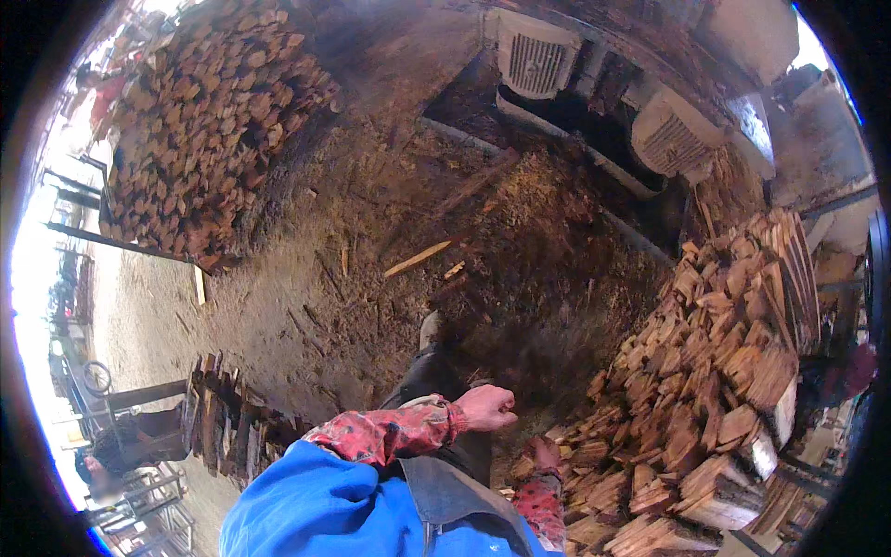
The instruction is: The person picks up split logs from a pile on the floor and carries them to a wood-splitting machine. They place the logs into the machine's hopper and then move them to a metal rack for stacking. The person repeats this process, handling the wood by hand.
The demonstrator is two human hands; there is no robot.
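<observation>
My left hand hangs in front of my body, above my dark trousers, its fingers curled into a loose fist. Nothing shows in it. Lower and to the right, my right hand is at the left edge of a heap of split firewood. Its fingers are small and dim against the wood, so I cannot make out whether they grip a piece. Both forearms wear red patterned sleeves, below a blue garment.
A tall firewood stack stands far left, and a smaller row of split wood is nearer. Two pale louvred panels sit above a dark trough at the far right. Bark, chips and a light wooden strip litter the dirt floor.
</observation>
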